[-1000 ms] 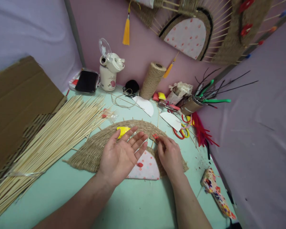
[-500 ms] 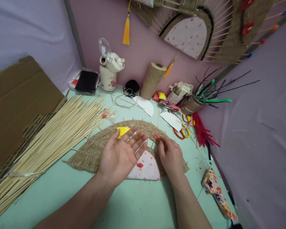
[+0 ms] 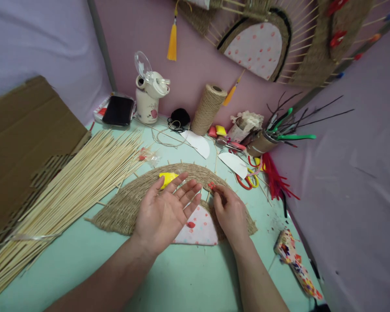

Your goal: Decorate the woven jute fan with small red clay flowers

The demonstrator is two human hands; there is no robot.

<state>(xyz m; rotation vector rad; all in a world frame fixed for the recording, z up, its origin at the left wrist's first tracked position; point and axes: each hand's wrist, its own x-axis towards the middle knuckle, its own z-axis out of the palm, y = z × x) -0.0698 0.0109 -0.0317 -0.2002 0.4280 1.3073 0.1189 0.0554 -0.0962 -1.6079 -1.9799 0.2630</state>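
Note:
My left hand (image 3: 162,214) is palm up with its fingers spread and nothing on the palm. It hovers over a fan-shaped panel (image 3: 117,212) woven from twine on thin sticks. Between the thumb and fingertips of my right hand (image 3: 230,212) is a small red flower (image 3: 211,186), its petals showing past the fingers. A half-round piece of white fabric with red dots (image 3: 201,232) forms the base of the panel, and a red bit (image 3: 190,225) lies on it. Partly behind my left fingers rests a yellow packet (image 3: 167,178) on the weave.
Bundled thin sticks (image 3: 74,195) and cardboard (image 3: 26,143) fill the left side. At the back stand a twine spool (image 3: 208,110) and a white floral jar (image 3: 147,104). Scissors (image 3: 251,178), red pipe cleaners (image 3: 276,177) and a flower-patterned glue gun (image 3: 295,262) lie on the right.
My right hand has shifted slightly left, toward my left fingers, with the red flower in it. My left hand stays put, palm up.

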